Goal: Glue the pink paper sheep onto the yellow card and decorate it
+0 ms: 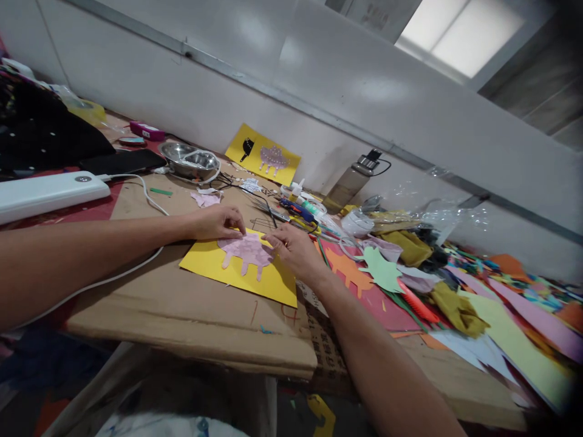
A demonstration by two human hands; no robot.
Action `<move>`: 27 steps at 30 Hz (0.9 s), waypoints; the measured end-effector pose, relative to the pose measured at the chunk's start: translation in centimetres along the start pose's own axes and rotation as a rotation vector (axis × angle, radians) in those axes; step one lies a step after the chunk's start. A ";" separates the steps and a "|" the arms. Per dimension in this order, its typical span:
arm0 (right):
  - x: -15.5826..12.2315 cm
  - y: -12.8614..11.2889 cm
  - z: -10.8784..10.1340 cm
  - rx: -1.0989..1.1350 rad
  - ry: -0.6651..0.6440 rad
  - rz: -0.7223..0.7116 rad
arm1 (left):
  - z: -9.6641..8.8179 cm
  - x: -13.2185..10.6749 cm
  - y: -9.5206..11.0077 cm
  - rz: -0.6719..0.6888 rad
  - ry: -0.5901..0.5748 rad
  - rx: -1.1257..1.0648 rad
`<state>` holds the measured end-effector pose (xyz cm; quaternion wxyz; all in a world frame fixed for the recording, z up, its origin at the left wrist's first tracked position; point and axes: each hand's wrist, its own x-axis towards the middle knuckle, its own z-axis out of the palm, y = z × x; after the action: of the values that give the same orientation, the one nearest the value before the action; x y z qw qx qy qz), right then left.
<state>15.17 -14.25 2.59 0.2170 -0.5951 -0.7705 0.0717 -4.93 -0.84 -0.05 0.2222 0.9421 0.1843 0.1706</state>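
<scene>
- Head view, looking down and forward along both bare forearms to a cluttered craft table set against a white wall
- Left hand rested knuckles up on the cardboard; its fingers were curled close together, tips on the upper left edge of the cutout; whether they pinched the paper or only pressed on it could not be told
- Right hand lay at the cutout's upper right edge; thumb and forefinger were drawn near each other, touching the paper; a true grip could not be made out
- Cutout was pale pink, with a rounded top and short drips along its lower edge; it lay flat on the yellow card, between the two hands
- Yellow card lay on the cardboard, near that sheet's right end
- Behind the left hand: a steel bowl, a black phone and a white power bank; a white cable ran from the power bank across the cardboard and under the left forearm
- Against the wall leaned a second card, also yellow, bearing a pink shape and a small black one
- Right of that stood a bottle with a dark cap
- Just right of the right hand lay an orange shape on red paper, and a green shape beside it; beyond them paper scraps in many colours were spread to the table's right end
</scene>
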 end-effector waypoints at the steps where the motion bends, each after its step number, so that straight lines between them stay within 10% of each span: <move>1: 0.0 0.1 0.1 -0.003 -0.038 -0.013 | 0.0 0.0 -0.1 -0.001 0.002 0.001; 27: -0.1 0.7 0.8 0.068 -0.148 0.051 | -0.1 -0.1 0.0 0.011 -0.036 -0.040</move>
<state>15.47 -14.02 1.62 0.1777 -0.5998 -0.7662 0.1473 -5.06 -0.83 0.01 0.2434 0.9414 0.1716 0.1586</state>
